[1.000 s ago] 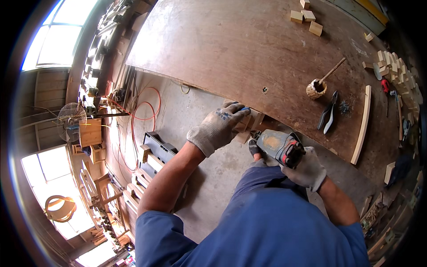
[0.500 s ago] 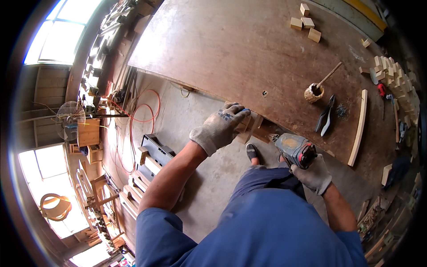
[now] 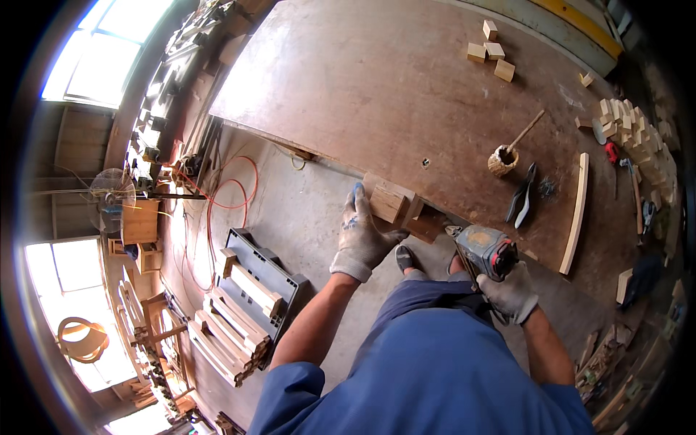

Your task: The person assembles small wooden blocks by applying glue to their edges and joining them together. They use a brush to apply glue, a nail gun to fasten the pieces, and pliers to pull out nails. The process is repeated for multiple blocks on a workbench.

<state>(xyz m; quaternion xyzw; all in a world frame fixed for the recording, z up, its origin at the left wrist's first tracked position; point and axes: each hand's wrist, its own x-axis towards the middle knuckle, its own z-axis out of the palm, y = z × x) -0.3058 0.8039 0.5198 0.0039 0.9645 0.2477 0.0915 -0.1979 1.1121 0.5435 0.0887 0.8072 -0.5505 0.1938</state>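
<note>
My left hand (image 3: pixel 362 235), in a pale work glove, has its fingers stretched out and its thumb spread. It holds nothing and is beside a small wooden block (image 3: pixel 387 204) at the table's near edge. Next to that block are more wooden pieces (image 3: pixel 424 226) jutting out from the edge. My right hand (image 3: pixel 512 291), also gloved, is closed around a grey nail gun (image 3: pixel 484 250) with a red-and-black end. The gun's nose points left toward the wooden pieces. Its grip is mostly hidden by the glove.
On the brown table (image 3: pixel 348 94) are a glue pot (image 3: pixel 502 160) with a stick, pliers (image 3: pixel 520 196), a curved wood strip (image 3: pixel 576 214) and several loose blocks (image 3: pixel 494 51). More blocks (image 3: pixel 631 123) are piled at right. A dark crate (image 3: pixel 250 243) and wooden bars (image 3: pixel 230 337) lie left; a red hose (image 3: pixel 209 228) coils on the floor.
My left hand has let go of the wooden block and drawn back toward me, its fingers opening out. My right hand still holds the nail gun in nearly the same place.
</note>
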